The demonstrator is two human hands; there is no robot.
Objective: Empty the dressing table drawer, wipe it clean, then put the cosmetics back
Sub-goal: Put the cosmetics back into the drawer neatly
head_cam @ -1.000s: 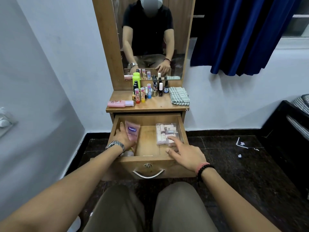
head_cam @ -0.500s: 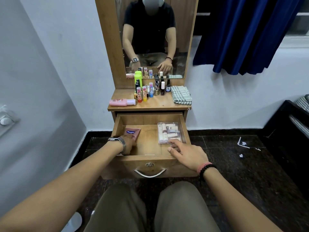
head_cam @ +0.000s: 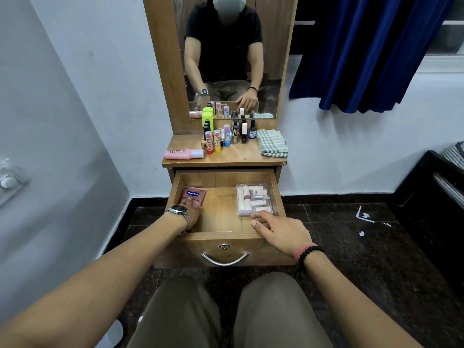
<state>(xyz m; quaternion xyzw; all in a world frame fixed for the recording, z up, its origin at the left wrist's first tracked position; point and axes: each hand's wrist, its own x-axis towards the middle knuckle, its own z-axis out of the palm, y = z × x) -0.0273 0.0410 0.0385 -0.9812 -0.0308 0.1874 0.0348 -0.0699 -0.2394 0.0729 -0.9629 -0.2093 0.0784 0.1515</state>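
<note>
Restocking the drawer (head_cam: 175, 194): left hand (head_cam: 192, 212) seemingly pinches the pink Vaseline tube (head_cam: 194, 195), right hand (head_cam: 278, 231) fingers relaxed apart; next, release it.

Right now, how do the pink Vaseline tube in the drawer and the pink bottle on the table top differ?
The Vaseline tube lies flat inside the drawer, at its left, with the left hand touching it; the pink bottle lies on the table top, untouched. The Vaseline tube has a dark label at its far end; the pink bottle has a white cap at its right end. Both are pink and lie on their sides.
</note>
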